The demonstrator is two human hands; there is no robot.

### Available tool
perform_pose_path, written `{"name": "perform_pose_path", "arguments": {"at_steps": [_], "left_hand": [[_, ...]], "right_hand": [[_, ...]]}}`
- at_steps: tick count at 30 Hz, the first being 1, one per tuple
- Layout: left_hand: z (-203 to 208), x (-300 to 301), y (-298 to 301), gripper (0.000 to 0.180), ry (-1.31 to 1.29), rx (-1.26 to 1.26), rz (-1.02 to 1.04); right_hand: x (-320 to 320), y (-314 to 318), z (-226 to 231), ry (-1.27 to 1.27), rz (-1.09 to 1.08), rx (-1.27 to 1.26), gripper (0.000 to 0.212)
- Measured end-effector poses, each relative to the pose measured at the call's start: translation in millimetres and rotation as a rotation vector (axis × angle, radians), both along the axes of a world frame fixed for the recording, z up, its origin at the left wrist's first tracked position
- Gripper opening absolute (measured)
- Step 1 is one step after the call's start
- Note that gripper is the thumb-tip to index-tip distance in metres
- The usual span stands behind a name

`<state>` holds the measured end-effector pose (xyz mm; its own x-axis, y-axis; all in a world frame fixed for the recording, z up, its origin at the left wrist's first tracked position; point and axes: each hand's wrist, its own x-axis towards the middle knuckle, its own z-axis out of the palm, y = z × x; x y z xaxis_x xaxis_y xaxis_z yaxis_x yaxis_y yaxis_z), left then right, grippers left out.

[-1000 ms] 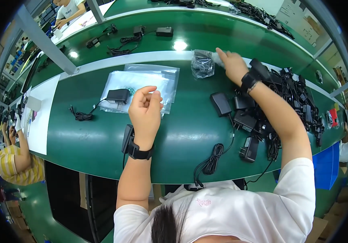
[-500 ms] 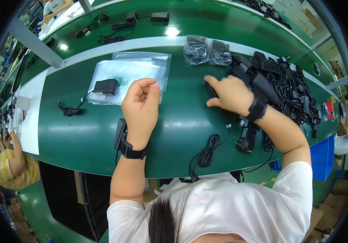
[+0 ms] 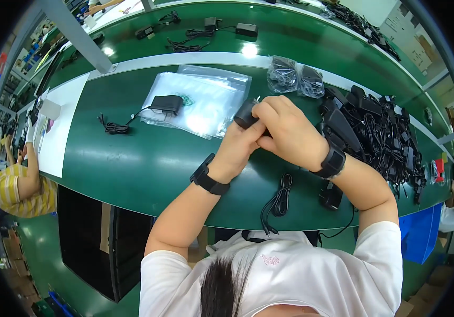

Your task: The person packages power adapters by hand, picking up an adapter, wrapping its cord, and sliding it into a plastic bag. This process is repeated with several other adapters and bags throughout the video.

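On a green worktable (image 3: 132, 158), a black adapter (image 3: 166, 104) lies on clear plastic bags (image 3: 206, 103). At centre, the left hand (image 3: 237, 150) and right hand (image 3: 285, 132) together clasp a black power adapter (image 3: 245, 114) above the table, partly hidden by fingers. A pile of black adapters (image 3: 375, 132) sits to the right.

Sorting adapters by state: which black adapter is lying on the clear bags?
The lone black adapter left of the hands, resting on the clear plastic bags, its cord trailing onto the green table. Another is held in both hands; the rest sit piled at right.
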<state>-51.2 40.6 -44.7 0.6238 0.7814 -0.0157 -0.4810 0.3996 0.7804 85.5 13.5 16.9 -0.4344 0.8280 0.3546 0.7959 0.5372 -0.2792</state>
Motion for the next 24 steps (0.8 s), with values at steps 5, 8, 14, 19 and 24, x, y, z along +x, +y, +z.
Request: {"name": "perform_pose_path", "arguments": {"at_steps": [5, 8, 14, 19, 24], "left_hand": [[9.0, -24.8, 21.2, 0.029, -0.413, -0.242, 0.176], [16.5, -42.9, 32.7, 0.031, -0.651, -0.261, 0.201], [30.9, -81.6, 48.7, 0.027, -0.715, -0.233, 0.420], [30.5, -55.3, 28.3, 0.027, -0.076, -0.070, 0.294], [19.8, -13.2, -1.4, 0.033, -0.049, 0.009, 0.204]], "right_hand": [[-2.9, 0.3, -2.0, 0.303, 0.106, 0.129, 0.071], [-6.4, -0.8, -32.2, 1.086, 0.066, -0.968, 0.060], [22.1, -7.9, -24.1, 1.345, -0.023, -1.324, 0.043], [45.8, 7.8, -11.4, 1.219, -0.206, -0.735, 0.046], [16.8, 4.8, -20.4, 1.437, 0.167, -0.747, 0.057]]}}
